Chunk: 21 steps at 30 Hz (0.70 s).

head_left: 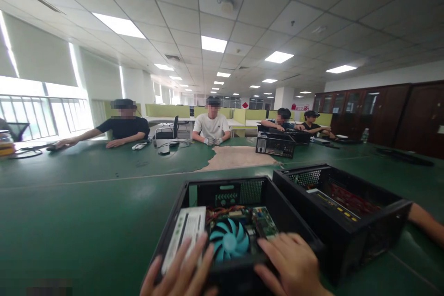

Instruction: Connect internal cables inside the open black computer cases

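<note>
Left hand (185, 266) spreads wide over the power supply (189, 224); right hand (291, 259) curls beside the fan (229, 242) (grip: can't tell). If the right slips, the fan could crack.

One head-worn camera faces forward, nearly level, across a wide green-topped table (86, 222). Nearest, low in view, is an open black rectangular computer case (293, 212); the white tiled ceiling (173, 14) spans the top.

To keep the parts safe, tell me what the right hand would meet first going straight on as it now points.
The right hand would probably meet the blue fan first, inside the open case; depth is unclear, so it might pass above.
</note>
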Tool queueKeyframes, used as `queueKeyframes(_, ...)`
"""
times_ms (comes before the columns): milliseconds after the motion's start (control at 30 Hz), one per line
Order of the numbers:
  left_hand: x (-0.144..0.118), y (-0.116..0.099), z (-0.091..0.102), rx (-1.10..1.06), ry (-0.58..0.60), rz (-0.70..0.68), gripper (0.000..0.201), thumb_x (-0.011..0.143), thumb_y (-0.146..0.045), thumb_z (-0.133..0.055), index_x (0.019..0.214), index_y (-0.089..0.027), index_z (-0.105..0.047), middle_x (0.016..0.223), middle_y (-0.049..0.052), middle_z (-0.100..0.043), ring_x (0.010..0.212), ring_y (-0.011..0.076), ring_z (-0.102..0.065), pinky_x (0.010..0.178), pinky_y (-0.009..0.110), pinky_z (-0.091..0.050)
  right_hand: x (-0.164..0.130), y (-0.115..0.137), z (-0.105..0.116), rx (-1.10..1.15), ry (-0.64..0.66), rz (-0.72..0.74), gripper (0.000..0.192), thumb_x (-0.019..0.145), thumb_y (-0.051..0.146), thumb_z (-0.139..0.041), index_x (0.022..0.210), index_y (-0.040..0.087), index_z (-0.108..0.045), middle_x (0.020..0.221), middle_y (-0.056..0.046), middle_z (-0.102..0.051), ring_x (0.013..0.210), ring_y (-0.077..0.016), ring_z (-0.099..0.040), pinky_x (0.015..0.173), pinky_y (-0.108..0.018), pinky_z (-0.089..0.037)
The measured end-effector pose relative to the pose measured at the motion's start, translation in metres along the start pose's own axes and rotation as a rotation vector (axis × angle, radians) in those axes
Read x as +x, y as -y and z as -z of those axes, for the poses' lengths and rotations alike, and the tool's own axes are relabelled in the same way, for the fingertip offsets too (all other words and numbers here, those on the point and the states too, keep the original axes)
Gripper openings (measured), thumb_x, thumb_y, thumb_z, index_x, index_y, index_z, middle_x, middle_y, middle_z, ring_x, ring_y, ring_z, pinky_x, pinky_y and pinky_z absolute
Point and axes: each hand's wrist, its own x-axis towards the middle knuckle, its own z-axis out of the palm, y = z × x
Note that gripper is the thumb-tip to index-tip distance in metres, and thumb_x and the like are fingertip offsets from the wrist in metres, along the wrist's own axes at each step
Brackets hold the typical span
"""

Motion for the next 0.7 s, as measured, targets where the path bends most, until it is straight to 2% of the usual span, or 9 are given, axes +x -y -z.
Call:
queueKeyframes(67,0.067,0.001,-0.002,0.059,-0.055,0.077,0.058,0.083,-0.043,-0.046,0.139,-0.036,-0.032,0.145,0.001,-0.032,0.134,0.0324,-0.028,0.107,0.058,-0.022,0.073,-0.005,-0.006,-0.038,0.131,-0.117,0.041,0.09,0.047,-0.035,0.123,0.03,-0.053,0.128,-0.005,-0.054,0.118,-0.0242,-0.046,0.104,-0.044,-0.026)
queueKeyframes(133,0.121,-0.008,-0.004,0.087,-0.074,0.175,0.063,0.081,-0.037,-0.051,0.14,-0.021,-0.034,0.149,0.011,-0.026,0.137,0.0369,-0.017,0.107,0.061,-0.016,0.136,-0.013,-0.008,-0.138,0.3,-0.367,0.062,0.085,0.045,-0.047,0.141,0.021,-0.031,0.148,-0.012,-0.025,0.135,-0.0311,-0.019,0.107,-0.052,-0.013)
queueKeyframes(167,0.137,-0.015,-0.006,0.063,-0.078,0.114,0.065,0.081,-0.038,-0.052,0.14,-0.021,-0.033,0.15,0.011,-0.023,0.138,0.0353,-0.013,0.109,0.059,-0.014,0.158,-0.02,-0.007,-0.14,0.339,-0.416,0.068,0.085,0.048,-0.046,0.142,0.017,-0.026,0.149,-0.015,-0.021,0.136,-0.034,-0.014,0.105,-0.056,-0.012)
queueKeyframes(233,0.147,-0.028,-0.012,-0.004,-0.068,-0.024,0.065,0.082,-0.044,-0.051,0.141,-0.026,-0.03,0.152,0.007,-0.019,0.139,0.0312,-0.009,0.111,0.055,-0.01,0.18,-0.043,0.002,-0.13,0.417,-0.487,0.074,0.082,0.057,-0.044,0.142,0.018,-0.027,0.148,-0.017,-0.023,0.135,-0.0376,-0.015,0.102,-0.061,-0.014)
queueKeyframes(300,0.13,-0.031,-0.024,-0.057,-0.019,-0.076,0.061,0.083,-0.046,-0.047,0.14,-0.031,-0.031,0.152,0.004,-0.02,0.14,0.0283,-0.008,0.112,0.054,-0.009,0.171,-0.077,0.02,-0.11,0.486,-0.528,0.075,0.078,0.067,-0.042,0.137,0.021,-0.037,0.142,-0.016,-0.034,0.13,-0.0395,-0.027,0.098,-0.062,-0.022)
queueKeyframes(367,0.1,-0.023,-0.041,-0.068,0.071,0.013,0.059,0.083,-0.043,-0.047,0.138,-0.029,-0.034,0.15,0.007,-0.027,0.139,0.0293,-0.013,0.111,0.055,-0.011,0.142,-0.118,0.041,-0.106,0.578,-0.604,0.083,0.072,0.069,-0.05,0.135,0.017,-0.04,0.137,-0.019,-0.041,0.124,-0.0395,-0.038,0.096,-0.057,-0.03)
queueKeyframes(500,0.051,0.006,-0.061,-0.058,0.205,0.154,0.054,0.081,-0.036,-0.049,0.133,-0.023,-0.043,0.143,0.011,-0.038,0.136,0.0317,-0.022,0.108,0.057,-0.017,0.072,-0.185,0.069,-0.04,0.716,-0.736,0.094,0.075,0.067,-0.048,0.141,0.004,-0.028,0.139,-0.023,-0.037,0.124,-0.0306,-0.043,0.097,-0.038,-0.037)
queueKeyframes(600,0.043,0.014,-0.051,-0.085,0.175,0.141,0.048,0.082,-0.034,-0.047,0.129,-0.025,-0.048,0.139,0.009,-0.044,0.133,0.0303,-0.028,0.107,0.054,-0.02,0.047,-0.198,0.068,0.042,0.729,-0.756,0.097,0.074,0.07,-0.044,0.144,0.006,-0.021,0.144,-0.018,-0.032,0.127,-0.0281,-0.039,0.1,-0.034,-0.034)
queueKeyframes(700,0.054,0.014,-0.027,-0.139,0.088,0.104,0.043,0.083,-0.034,-0.046,0.125,-0.026,-0.05,0.133,0.008,-0.049,0.129,0.0289,-0.033,0.105,0.052,-0.024,0.043,-0.186,0.063,0.007,0.723,-0.729,0.101,0.07,0.065,-0.052,0.144,0.004,-0.02,0.142,-0.019,-0.035,0.127,-0.0311,-0.038,0.1,-0.036,-0.032)
